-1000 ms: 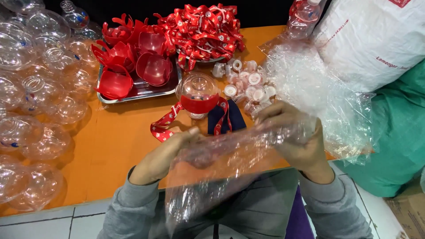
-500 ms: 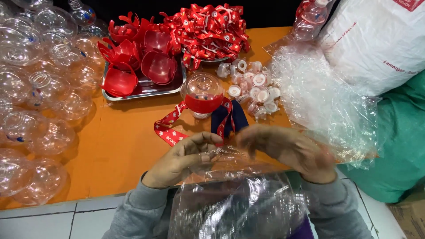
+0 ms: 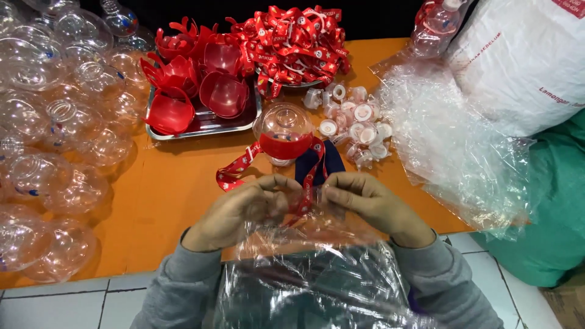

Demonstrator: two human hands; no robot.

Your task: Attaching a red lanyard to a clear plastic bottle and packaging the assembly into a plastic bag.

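Looking down from the head camera, I see my left hand (image 3: pixel 239 210) and my right hand (image 3: pixel 372 204) meeting at the near edge of the orange table (image 3: pixel 177 189). Both sets of fingers are curled and pinched on the top edge of a clear plastic bag (image 3: pixel 304 280), which hangs down from the hands over my lap, crinkled and glossy. Between the two hands runs a red printed ribbon (image 3: pixel 237 169); whether my fingertips also pinch it I cannot tell.

Just beyond the hands stands a round capsule (image 3: pixel 283 131) with a clear dome on top and a red lower half, upright on the table, with a dark blue cloth piece (image 3: pixel 318 161) just beside it. To its right lies a cluster of small white and clear caps (image 3: pixel 356 122). Farther back, a metal tray (image 3: pixel 204 125) holds red bowl halves (image 3: pixel 224 91), and next to it sits a heap of red ribbons (image 3: pixel 292 39). Many clear plastic dome halves (image 3: pixel 55 122) crowd the left side of the table. On the right, a loose sheet of crumpled clear film (image 3: pixel 451 140) spreads over the table edge, near a large white sack (image 3: pixel 524 61) and a green bag (image 3: pixel 557 201).
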